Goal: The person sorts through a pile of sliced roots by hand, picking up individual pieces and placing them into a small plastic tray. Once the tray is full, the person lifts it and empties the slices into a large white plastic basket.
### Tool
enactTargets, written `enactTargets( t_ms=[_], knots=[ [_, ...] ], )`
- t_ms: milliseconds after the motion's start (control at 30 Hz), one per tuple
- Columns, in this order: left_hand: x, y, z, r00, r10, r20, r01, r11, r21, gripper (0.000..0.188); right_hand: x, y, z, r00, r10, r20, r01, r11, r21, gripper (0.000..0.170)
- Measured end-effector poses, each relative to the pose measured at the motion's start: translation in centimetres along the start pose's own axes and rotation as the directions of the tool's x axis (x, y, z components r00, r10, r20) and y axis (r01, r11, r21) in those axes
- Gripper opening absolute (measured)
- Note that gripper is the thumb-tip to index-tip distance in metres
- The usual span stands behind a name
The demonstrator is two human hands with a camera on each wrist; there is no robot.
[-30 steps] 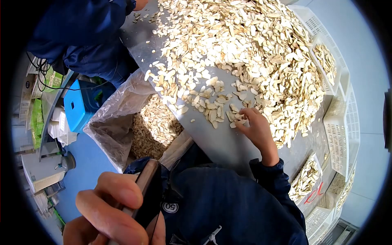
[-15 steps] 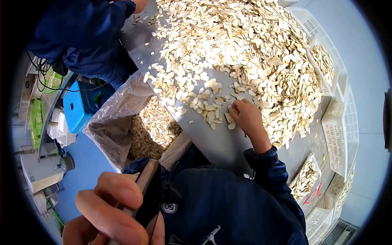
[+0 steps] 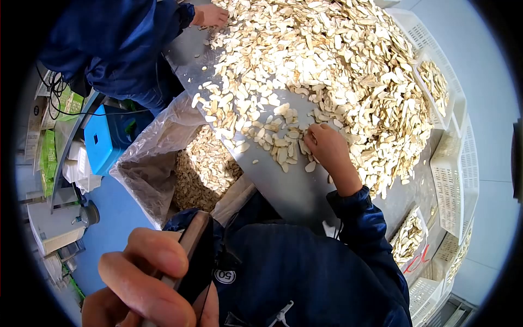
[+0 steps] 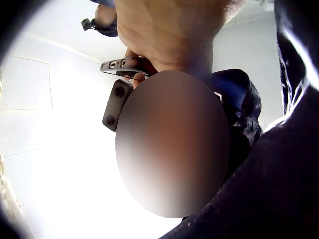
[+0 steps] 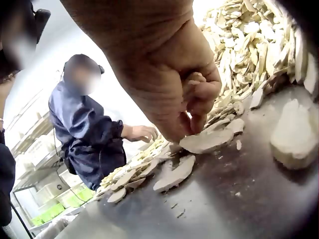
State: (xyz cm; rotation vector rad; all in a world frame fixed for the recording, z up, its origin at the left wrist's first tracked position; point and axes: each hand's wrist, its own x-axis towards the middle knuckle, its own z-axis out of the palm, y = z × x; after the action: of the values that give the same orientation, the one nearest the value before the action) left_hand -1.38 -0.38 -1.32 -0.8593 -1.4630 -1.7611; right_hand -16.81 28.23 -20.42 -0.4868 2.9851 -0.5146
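Observation:
My left hand (image 3: 144, 275), large at the bottom of the head view, grips a phone (image 3: 190, 240) by its edges. In the left wrist view the phone's end with its ports (image 4: 113, 64) shows beside the fingers. Over the metal table (image 3: 283, 188), my right hand (image 3: 329, 152) has its fingers curled down at the near edge of a big heap of pale dried slices (image 3: 376, 103). The right wrist view shows its thumb and fingertips pinching a flat slice (image 5: 207, 142). Another loose slice (image 5: 175, 174) lies just beside it on the metal.
Left of the table stands a container with a clear plastic liner (image 3: 144, 163), holding many slices. Another person (image 3: 114, 49) in dark blue reaches a hand (image 3: 210, 16) to the heap's far edge. White perforated baskets (image 3: 452, 174) line the right side. A blue stool (image 3: 103, 139) stands at left.
My right hand has moved slightly up and left over the slices, its fingers curling in. The other person's hand has reached further onto the table. My left hand stays with the phone.

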Motion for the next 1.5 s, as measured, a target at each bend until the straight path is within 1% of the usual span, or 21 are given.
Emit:
enactTargets(
  t_ms=[33,67,100,200,267,333,400,467,533,633,733,833,867,933,1033,1133,1267,1333,1433,1500],
  knots=[
    [0.1,-0.2,-0.3,0.998,0.021,0.065,-0.018,0.999,-0.043,0.083,0.1,-0.1,0.0,1.0,-0.002,0.0,0.002,1.0,-0.007,0.021],
    [0.5,-1.0,-1.4,0.978,0.075,0.192,-0.051,0.991,-0.127,0.079,0.0,-0.1,0.0,1.0,-0.006,0.0,0.006,1.0,-0.001,0.021],
    [0.7,-1.3,-2.2,0.94,0.138,0.311,-0.072,0.974,-0.214,0.074,0.0,-0.1,0.0,1.0,-0.01,0.0,0.01,1.0,0.005,0.021],
    [0.5,-0.8,-3.4,0.926,0.008,0.379,0.129,0.934,-0.334,0.073,0.0,-0.2,-0.1,1.0,-0.005,0.004,0.005,1.0,0.003,0.019],
    [0.5,-0.1,-3.8,0.896,-0.086,0.436,0.308,0.828,-0.469,0.073,0.2,-0.3,0.0,1.0,-0.005,0.022,0.005,1.0,-0.009,0.019],
    [0.3,0.1,-4.1,0.884,-0.088,0.46,0.352,0.772,-0.529,0.072,0.5,-0.3,0.0,0.999,-0.014,0.051,0.016,1.0,-0.024,0.019],
    [0.4,-0.3,-3.8,0.903,-0.058,0.427,0.291,0.812,-0.506,0.072,0.8,-0.1,0.1,0.997,-0.008,0.076,0.01,1.0,-0.026,0.02],
    [0.3,-0.5,-3.2,0.929,-0.02,0.369,0.193,0.878,-0.437,0.073,1.0,0.1,0.0,0.995,-0.004,0.104,0.006,1.0,-0.022,0.021],
    [0.5,-0.8,-2.6,0.945,0.025,0.325,0.108,0.916,-0.386,0.074,1.2,0.3,-0.2,0.991,-0.002,0.134,0.004,1.0,-0.015,0.022],
    [0.5,-0.9,-2.2,0.956,0.066,0.286,0.038,0.939,-0.343,0.075,1.0,0.6,-0.2,0.994,-0.04,0.099,0.036,0.998,0.043,0.022],
    [0.4,-0.8,-2.0,0.959,0.085,0.271,0.008,0.946,-0.326,0.075,0.9,0.8,-0.6,0.994,-0.019,0.112,0.003,0.99,0.139,0.021],
    [0.3,-0.9,-2.0,0.962,0.089,0.258,-0.005,0.951,-0.309,0.076,1.0,1.2,-1.7,0.988,0.154,0.029,-0.156,0.945,0.287,0.018],
    [0.3,-0.9,-2.0,0.962,0.088,0.258,-0.007,0.953,-0.303,0.077,0.9,1.2,-2.1,0.982,0.175,-0.066,-0.15,0.946,0.286,0.018],
    [0.1,-0.8,-1.9,0.964,0.087,0.25,-0.009,0.954,-0.299,0.077,0.8,1.1,-2.8,0.944,0.21,-0.256,-0.136,0.951,0.278,0.018],
    [0.1,-0.7,-1.9,0.966,0.077,0.246,0.0,0.954,-0.299,0.078,0.3,2.5,-1.7,0.988,0.061,-0.142,-0.03,0.977,0.211,0.017],
    [-0.1,-0.4,-1.9,0.967,0.046,0.251,0.039,0.945,-0.326,0.079,-0.3,1.7,-0.8,0.999,0.024,-0.037,-0.02,0.993,0.118,0.019],
    [-0.2,0.1,-1.9,0.966,0.006,0.26,0.102,0.911,-0.4,0.081,-0.6,1.5,-0.5,1.0,0.008,-0.025,-0.006,0.996,0.086,0.021],
    [-0.1,0.0,-1.6,0.968,0.013,0.251,0.089,0.916,-0.39,0.081,-0.6,1.7,-0.5,1.0,0.026,0.001,-0.026,0.999,0.04,0.021],
    [-0.1,-0.3,-1.4,0.971,0.071,0.226,0.006,0.946,-0.324,0.081,-0.8,1.4,-1.3,0.985,0.148,0.085,-0.166,0.946,0.278,0.018],
    [0.0,-0.5,-1.3,0.971,0.117,0.211,-0.054,0.957,-0.284,0.082,-1.0,1.0,-2.1,0.977,0.186,0.107,-0.213,0.895,0.393,0.016]
  ],
)
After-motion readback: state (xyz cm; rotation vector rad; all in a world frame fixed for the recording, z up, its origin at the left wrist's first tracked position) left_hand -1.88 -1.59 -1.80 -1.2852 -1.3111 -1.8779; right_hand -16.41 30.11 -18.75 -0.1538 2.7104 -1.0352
